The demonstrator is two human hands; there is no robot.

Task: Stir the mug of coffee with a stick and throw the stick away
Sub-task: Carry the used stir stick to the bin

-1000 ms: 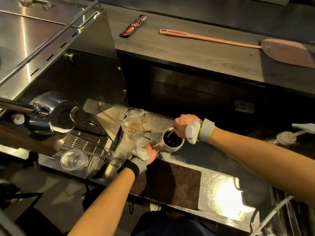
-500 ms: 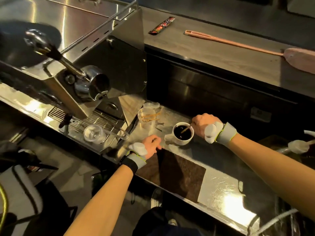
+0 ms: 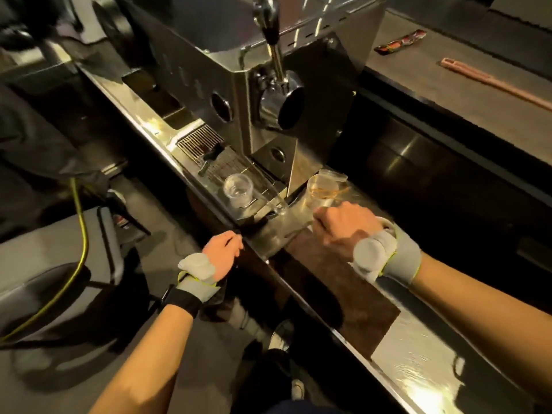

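My right hand [image 3: 343,231] is a closed fist low over the steel counter [image 3: 418,363]. It hides nearly all of the white coffee mug [image 3: 387,225]; only a sliver of rim shows behind the wrist. A thin stick [image 3: 300,230] pokes out leftward from the fist, above the counter. The coffee itself is out of sight. My left hand [image 3: 222,252] hovers at the counter's near corner, fingers curled together, holding nothing that I can see.
The espresso machine [image 3: 268,85] stands just behind, with a clear cup [image 3: 237,189] on its drip tray. A clear cup of spare sticks [image 3: 324,189] sits beyond my right hand. A brown mat [image 3: 343,297] lies on the counter. A pink swatter handle [image 3: 493,82] rests on the back ledge.
The view has swung left. My right hand moved from beside the mug to over it, the stick now out of the coffee. My left hand slid back to the counter corner.
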